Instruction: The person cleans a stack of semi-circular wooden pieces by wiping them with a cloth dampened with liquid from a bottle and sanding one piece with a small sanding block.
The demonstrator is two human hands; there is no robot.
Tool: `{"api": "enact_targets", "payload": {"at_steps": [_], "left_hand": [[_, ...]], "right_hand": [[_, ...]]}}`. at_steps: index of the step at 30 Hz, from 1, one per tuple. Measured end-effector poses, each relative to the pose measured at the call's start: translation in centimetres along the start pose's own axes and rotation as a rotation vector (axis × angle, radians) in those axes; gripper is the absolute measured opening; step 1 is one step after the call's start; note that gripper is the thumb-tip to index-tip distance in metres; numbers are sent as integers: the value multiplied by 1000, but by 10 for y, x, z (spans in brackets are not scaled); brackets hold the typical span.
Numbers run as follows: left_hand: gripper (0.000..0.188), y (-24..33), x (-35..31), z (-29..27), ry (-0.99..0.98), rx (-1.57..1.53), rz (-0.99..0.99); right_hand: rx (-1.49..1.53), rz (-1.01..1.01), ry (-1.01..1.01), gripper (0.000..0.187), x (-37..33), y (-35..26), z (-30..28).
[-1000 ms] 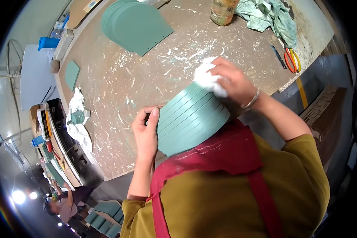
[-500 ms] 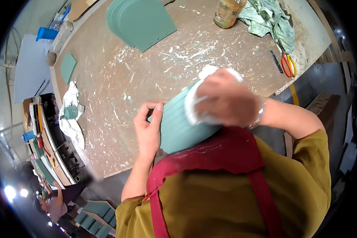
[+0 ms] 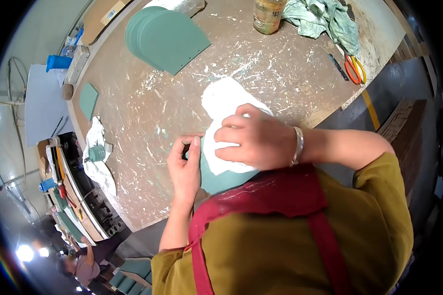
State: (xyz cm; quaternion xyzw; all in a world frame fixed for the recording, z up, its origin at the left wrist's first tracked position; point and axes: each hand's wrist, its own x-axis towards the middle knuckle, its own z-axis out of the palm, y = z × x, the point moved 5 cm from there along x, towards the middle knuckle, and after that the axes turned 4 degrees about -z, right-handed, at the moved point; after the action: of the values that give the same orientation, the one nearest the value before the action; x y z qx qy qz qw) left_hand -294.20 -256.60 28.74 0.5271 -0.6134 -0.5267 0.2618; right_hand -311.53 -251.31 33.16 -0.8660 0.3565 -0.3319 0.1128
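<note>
A green panel (image 3: 220, 182) lies at the table's near edge against my red apron, mostly covered by a white cloth (image 3: 226, 97). My left hand (image 3: 184, 164) grips the panel's left edge, thumb on top and fingers curled round the side. Bunched under my right hand (image 3: 258, 140), the cloth is pressed onto the panel's face. My right fingers are bent into the cloth, and a bracelet circles that wrist.
Rounded green panels (image 3: 174, 39) lie stacked at the far side, near a glass jar (image 3: 269, 17) and a crumpled green cloth (image 3: 325, 22). Orange-and-yellow scissors (image 3: 353, 70) rest at the right edge. At left are a small green piece (image 3: 88, 101) and another white cloth (image 3: 99, 172). A person (image 3: 83, 268) is at lower left.
My right hand has swept left and a little down with the cloth, which now spreads over more of the panel. My left hand keeps its hold. The whole view has shifted slightly.
</note>
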Motion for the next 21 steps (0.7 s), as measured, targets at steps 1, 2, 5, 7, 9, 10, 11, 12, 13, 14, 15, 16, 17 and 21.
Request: {"api": "enact_targets", "payload": {"at_steps": [1, 2, 5, 7, 9, 10, 11, 12, 13, 14, 15, 16, 17, 21], "left_hand": [[12, -1, -1, -1, -3, -17, -8], [12, -2, -2, -3, 10, 39, 40], [11, -3, -4, 0, -6, 36, 7], [13, 4, -3, 1, -38, 217, 64], [16, 12, 0, 1, -99, 342, 96], [18, 16, 7, 0, -141, 369, 103], [20, 21, 13, 0, -183, 397, 110], [20, 22, 17, 3, -246, 378, 40], [19, 23, 19, 4, -274, 419, 86], [19, 25, 21, 6, -305, 463, 137], [19, 24, 21, 8, -336, 502, 185], [20, 23, 19, 10, -321, 518, 212], [22, 24, 18, 11, -314, 527, 218], [27, 27, 15, 15, -286, 597, 234]], "right_hand": [[-6, -35, -27, 19, -10, 5, 6], [-37, 43, 20, 19, -23, 15, 0], [29, 531, 63, 18, -75, 86, -32], [568, 885, 314, 21, -103, 112, -32], [883, 989, 613, 24, -104, 111, -29], [1076, 952, 699, 26, -94, 109, -25], [1126, 956, 667, 27, -84, 105, -18], [1174, 955, 638, 28, -74, 100, -10], [1163, 886, 399, 28, -51, 87, -5], [723, 571, 331, 28, -36, 73, 3], [473, 285, 190, 29, -25, 58, 19], [498, 316, 211, 29, -28, 59, 22], [522, 348, 231, 29, -32, 61, 24], [1228, 842, 421, 30, -78, 88, 44]]}}
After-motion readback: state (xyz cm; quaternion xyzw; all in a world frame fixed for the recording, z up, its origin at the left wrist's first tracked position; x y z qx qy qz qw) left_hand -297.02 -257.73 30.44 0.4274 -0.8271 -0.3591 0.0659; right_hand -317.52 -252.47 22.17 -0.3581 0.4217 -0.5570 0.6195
